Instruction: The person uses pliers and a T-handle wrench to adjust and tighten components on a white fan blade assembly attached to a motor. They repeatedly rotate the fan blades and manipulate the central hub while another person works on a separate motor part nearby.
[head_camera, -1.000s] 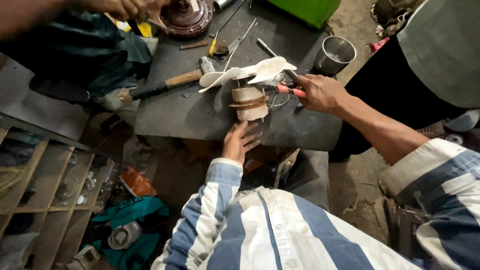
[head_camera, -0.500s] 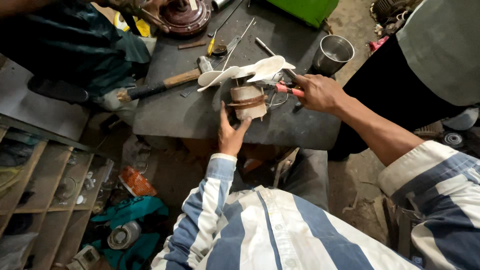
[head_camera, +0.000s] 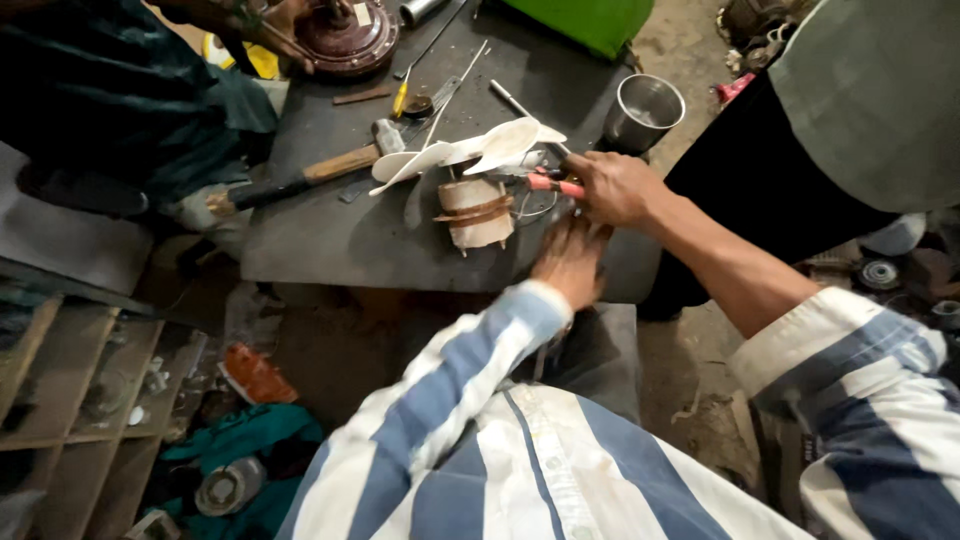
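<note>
My right hand (head_camera: 615, 185) grips red-handled pliers (head_camera: 553, 183), whose jaws point at a small tape-wrapped wire coil (head_camera: 475, 212) on the dark metal table (head_camera: 340, 240). A white fan blade piece (head_camera: 470, 152) lies just behind the coil. My left hand (head_camera: 572, 262) is motion-blurred at the table's front edge, right of the coil and just below my right hand. Its fingers reach up toward the pliers, and I cannot make out whether it holds anything. Both my sleeves are blue and white striped.
A wooden-handled hammer (head_camera: 300, 178), a yellow-handled screwdriver (head_camera: 400, 100), a steel cup (head_camera: 645, 108), a brown round motor housing (head_camera: 345, 35) and a green object (head_camera: 590, 20) lie on the table. Another person's hand (head_camera: 270, 15) is at the housing. A second person (head_camera: 860, 110) stands at the right. Wooden shelves (head_camera: 70, 380) are lower left.
My left hand has left the coil and swung right, to just under my right hand. My right hand and the pliers have stayed in place.
</note>
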